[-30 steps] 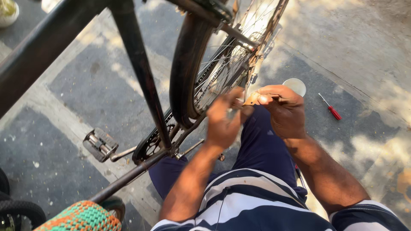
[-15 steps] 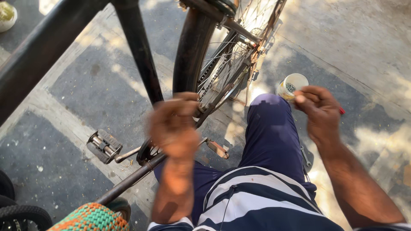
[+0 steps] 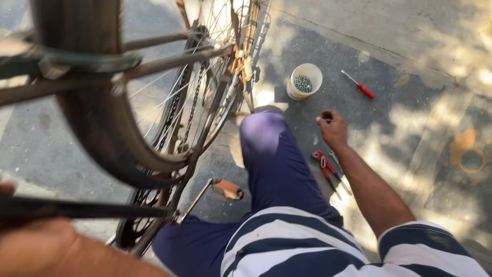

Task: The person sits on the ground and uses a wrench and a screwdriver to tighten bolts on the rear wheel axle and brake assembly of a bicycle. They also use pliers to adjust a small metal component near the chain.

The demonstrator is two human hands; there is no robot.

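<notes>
The right hand [image 3: 333, 128] is reaching low over the grey pavement, fingers pinching closed on something too small to identify. Just beyond it is standing a small white plastic tub of metal bits [image 3: 304, 81], a red-handled screwdriver [image 3: 360, 85] lying farther right, and red-handled pliers [image 3: 325, 165] lying just behind the wrist. The left hand [image 3: 36, 241] is blurring at the near edge against a dark bicycle frame tube [image 3: 82, 209]; its grip cannot be told.

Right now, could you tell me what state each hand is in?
Left hand: blurred at the frame's bottom edge, cannot tell.
Right hand: fingers pinched, apparently on something small.

Your shirt [image 3: 318, 246] is striped navy and white, your trousers [image 3: 277, 169] deep blue-purple. The screwdriver [image 3: 360, 86] and pliers [image 3: 324, 165] have red handles, the tub [image 3: 304, 81] is white, and the tyre [image 3: 92, 123] is black.
</notes>
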